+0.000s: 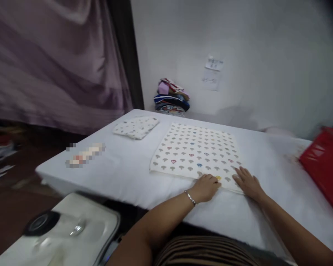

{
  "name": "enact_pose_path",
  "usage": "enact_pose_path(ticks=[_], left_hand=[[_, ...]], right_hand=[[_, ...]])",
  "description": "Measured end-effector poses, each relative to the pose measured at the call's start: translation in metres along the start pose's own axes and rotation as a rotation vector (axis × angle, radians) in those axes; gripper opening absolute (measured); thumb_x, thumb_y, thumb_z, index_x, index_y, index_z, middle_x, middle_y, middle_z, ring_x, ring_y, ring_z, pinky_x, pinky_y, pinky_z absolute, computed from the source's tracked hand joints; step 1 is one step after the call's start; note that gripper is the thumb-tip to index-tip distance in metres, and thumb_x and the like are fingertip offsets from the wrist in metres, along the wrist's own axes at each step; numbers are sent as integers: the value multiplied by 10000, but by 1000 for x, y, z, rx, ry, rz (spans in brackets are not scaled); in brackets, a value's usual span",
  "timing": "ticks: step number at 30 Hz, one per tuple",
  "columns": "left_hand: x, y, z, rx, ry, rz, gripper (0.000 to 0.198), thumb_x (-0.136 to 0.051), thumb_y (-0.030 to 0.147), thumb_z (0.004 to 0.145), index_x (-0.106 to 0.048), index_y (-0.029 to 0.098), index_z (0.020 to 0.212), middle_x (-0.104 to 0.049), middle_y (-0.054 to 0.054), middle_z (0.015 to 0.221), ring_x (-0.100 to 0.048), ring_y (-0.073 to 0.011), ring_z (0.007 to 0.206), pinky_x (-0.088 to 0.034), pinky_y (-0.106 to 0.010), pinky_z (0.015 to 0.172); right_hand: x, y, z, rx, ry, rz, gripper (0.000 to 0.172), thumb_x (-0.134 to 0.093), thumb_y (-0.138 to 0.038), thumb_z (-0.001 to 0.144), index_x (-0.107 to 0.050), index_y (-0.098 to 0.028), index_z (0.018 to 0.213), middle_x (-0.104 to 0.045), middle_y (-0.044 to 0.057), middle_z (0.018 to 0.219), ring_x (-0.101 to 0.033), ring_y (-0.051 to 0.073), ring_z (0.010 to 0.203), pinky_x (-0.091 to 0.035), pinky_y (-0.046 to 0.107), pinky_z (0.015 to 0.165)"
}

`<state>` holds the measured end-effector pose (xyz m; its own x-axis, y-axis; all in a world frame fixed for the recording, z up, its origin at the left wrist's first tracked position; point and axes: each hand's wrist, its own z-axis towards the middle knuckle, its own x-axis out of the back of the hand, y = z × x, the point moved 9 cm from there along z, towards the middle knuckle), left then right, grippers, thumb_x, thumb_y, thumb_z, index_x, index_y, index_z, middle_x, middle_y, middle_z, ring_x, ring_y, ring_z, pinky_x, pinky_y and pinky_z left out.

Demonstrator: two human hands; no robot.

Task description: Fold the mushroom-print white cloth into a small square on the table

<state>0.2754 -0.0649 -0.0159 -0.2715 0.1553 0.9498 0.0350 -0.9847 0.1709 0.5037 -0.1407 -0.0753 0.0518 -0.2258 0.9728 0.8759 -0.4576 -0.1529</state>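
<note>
A white cloth with rows of small grey mushrooms and a few coloured ones (196,147) lies spread flat on a white-covered table (113,177). At the cloth's near edge, my left hand (206,188) has its fingers curled together on the fabric; the fingertips are partly hidden. A silver bracelet (190,197) circles that wrist. My right hand (249,184) rests on the near right corner of the same cloth with its fingers stretched apart.
A folded white printed cloth (136,127) lies at the table's far left, with a blurred-out item (86,155) nearer. A red bag-like object (325,166) sits at the right. Folded fabrics (172,98) are stacked behind. A white machine (80,229) stands lower left.
</note>
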Motion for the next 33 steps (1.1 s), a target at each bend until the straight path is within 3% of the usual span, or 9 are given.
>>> enact_pose_path(ticks=[3,6,12,17,21,24,29,33], left_hand=[[2,-8,-7,68,-32,-54,327,-541,202,964,-669,429,1161,-684,4,1230,-593,-152,1196,-499,-325,1022],[10,-20,-18,103,-14,-61,328,-593,186,930,-675,415,1150,-685,24,1249,-586,-121,1214,-479,-292,1036],[42,-63,-64,169,97,28,348,-499,101,945,-709,354,1060,-703,27,1215,-610,-159,1152,-504,-303,953],[80,-116,-133,412,120,34,304,-454,132,978,-678,272,1129,-696,-40,1223,-595,-202,1144,-471,-360,1010],[115,-159,-202,743,284,2,281,-438,184,984,-665,218,1145,-678,-96,1229,-574,-237,1147,-458,-396,1022],[122,-183,-237,985,362,-82,286,-417,269,996,-693,224,1053,-702,-85,1143,-586,-243,1097,-464,-405,1011],[105,-201,-245,1245,245,-207,370,-416,524,977,-732,337,931,-727,-19,1145,-590,-264,1125,-455,-406,1048],[104,-202,-228,1232,213,-146,390,-425,550,958,-732,329,862,-719,-15,1149,-595,-278,1126,-452,-422,1036]], right_hand=[[-5,9,0,6,-16,31,451,-436,-493,888,-713,-337,1208,-543,223,1463,-444,470,1394,-399,786,978],[2,2,-1,5,6,38,501,-401,-525,867,-695,-385,1247,-573,217,1427,-434,496,1385,-345,826,972],[4,-65,-2,93,-63,108,711,-311,-616,891,-532,-304,1490,-421,219,1563,-247,401,1499,-269,709,1149],[-14,-112,-7,199,-163,187,707,-296,-658,889,-466,-397,1523,-434,140,1572,-276,350,1498,-306,633,1190],[-21,-129,-10,267,-155,188,658,-274,-651,924,-391,-468,1545,-445,95,1569,-274,332,1503,-325,636,1195],[-23,-146,-10,329,-147,170,615,-280,-622,954,-443,-446,1521,-441,72,1578,-292,333,1504,-326,639,1199],[-24,-180,-13,432,-76,50,601,-290,-525,1000,-534,-254,1478,-448,96,1582,-362,348,1484,-324,627,1189],[-23,-192,-18,473,13,-23,585,-306,-505,1015,-547,-221,1466,-453,123,1576,-385,340,1470,-359,586,1160]])
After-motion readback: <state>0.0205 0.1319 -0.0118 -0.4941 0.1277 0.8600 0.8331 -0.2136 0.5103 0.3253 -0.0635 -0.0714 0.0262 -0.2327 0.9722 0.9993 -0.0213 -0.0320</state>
